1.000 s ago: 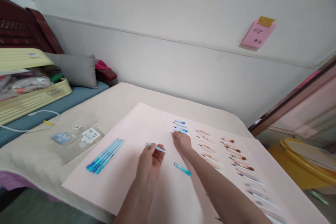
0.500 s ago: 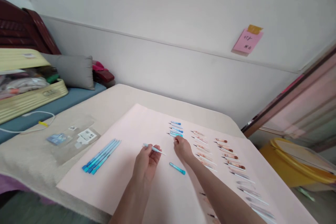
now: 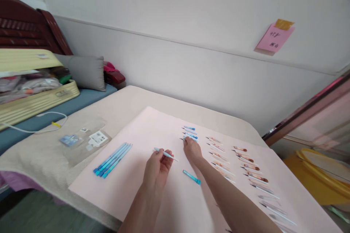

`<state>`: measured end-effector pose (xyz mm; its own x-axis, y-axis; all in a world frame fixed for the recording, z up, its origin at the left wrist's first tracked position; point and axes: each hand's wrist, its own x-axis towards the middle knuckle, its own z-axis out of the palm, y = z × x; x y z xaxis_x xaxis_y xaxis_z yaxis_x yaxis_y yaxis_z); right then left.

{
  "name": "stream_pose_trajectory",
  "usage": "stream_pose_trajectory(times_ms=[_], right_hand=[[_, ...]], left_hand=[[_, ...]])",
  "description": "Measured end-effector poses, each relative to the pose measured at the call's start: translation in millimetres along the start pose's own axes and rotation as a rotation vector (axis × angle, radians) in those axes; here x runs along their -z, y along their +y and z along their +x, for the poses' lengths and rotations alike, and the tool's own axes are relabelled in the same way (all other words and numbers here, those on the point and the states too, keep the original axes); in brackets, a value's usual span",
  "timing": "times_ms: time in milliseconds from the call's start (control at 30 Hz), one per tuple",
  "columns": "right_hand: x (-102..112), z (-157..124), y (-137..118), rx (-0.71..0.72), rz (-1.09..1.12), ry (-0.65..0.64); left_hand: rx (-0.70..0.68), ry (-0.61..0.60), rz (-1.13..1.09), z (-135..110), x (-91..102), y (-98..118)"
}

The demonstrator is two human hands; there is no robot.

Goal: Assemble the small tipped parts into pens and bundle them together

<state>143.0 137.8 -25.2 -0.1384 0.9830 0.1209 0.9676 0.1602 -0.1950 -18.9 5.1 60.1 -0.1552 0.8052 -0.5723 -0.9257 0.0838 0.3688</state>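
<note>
1. Our left hand [image 3: 158, 167] pinches a slim light-blue pen refill with a white tip [image 3: 165, 154] between thumb and fingertips, holding it just above the pale pink paper sheet [image 3: 142, 131] that covers the cloth-draped table [image 3: 120, 102].

2. Our right hand [image 3: 192, 149] reaches forward, fingers curled down onto the near end of a short row of small blue pen pieces [image 3: 189, 133]; we cannot tell whether it has closed on one or merely touches it.

3. A short teal pen cap [image 3: 191, 177] lies loose on the sheet between our two forearms, apart from both hands.

4. A bundle of long blue pen barrels [image 3: 112, 160] lies side by side to the left, well clear of the hands; rows of brown-and-white pen parts [image 3: 246, 158] run along the right.

5. An opened clear plastic package with printed labels [image 3: 84, 140] sits on the cloth beyond the sheet's left edge; a pink sticky note [image 3: 275, 37] hangs on the wall.

6. We judge the refill light, thin and smooth, apt to roll or slip and to flex if squeezed at its ends; a pinch near mid-length, as here, looks the surest hold, keeping clear of the fine tip.
</note>
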Motion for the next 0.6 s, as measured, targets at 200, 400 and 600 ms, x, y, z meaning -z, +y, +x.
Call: stream_pose_trajectory(times_ms=[200,400,600], right_hand=[[1,3,-4,-0.004,-0.039,-0.032],[4,-7,0,-0.039,-0.042,-0.031],[10,-30,14,-0.068,-0.020,-0.025]], left_hand=[[0.008,0.003,0.002,4,2.5,-1],[0.018,-0.004,-0.008,2,1.0,1],[0.017,0.021,-0.010,-3,-3.4,-1]])
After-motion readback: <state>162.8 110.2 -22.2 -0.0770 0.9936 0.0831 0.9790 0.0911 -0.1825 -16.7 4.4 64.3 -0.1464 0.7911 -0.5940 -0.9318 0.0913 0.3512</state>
